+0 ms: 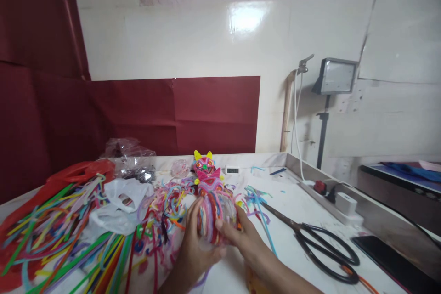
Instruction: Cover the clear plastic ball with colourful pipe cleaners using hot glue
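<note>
Both my hands hold a round, multicoloured pipe-cleaner figure [215, 216] above the near middle of the table. My left hand [193, 239] curves round its left side. On the right side, my right hand [241, 236] grips it with the thumb lying across the front. Pink pointed pieces top the held figure. Just behind it stands a second figure with a cat-like face [204, 165] and yellow ears, its lower part hidden. Cut pipe-cleaner pieces [172, 202] lie heaped left of my hands.
Long pipe cleaners [103, 266], a white plastic bag [119, 213] and a red bag [74, 172] crowd the left. Black-handled scissors [299, 227], a phone [392, 264] and a power strip [332, 204] are on the right. A small digital clock [232, 170] stands at the back.
</note>
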Demonstrator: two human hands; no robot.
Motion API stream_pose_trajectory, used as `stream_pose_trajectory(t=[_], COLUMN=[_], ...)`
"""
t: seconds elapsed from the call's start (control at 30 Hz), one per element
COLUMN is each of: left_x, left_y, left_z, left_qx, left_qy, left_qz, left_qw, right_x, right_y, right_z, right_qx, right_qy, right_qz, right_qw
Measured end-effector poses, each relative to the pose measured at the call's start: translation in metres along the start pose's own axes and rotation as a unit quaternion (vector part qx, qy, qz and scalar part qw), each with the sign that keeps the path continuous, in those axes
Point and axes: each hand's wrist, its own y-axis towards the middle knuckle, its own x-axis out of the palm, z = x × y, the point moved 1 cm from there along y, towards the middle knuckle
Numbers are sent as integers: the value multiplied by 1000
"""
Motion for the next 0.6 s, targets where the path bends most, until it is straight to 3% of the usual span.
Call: stream_pose_trajectory(t=[0.13,0.3,0.6], left_x=[-8,-15,-9], left_y=[9,14,16], left_z=[-10,-16,-3], left_qx=[21,-9,-55], left_qy=[66,70,-91], left_qz=[19,7,55], left_qw=[997,998,993], right_x=[-8,-16,-15], right_y=[-5,-6,-14], right_z=[-7,-7,-13], right_qx=[74,108,98], right_qy=[-45,-48,-38], right_qz=[-12,-4,-21], right_qw=[996,993,994])
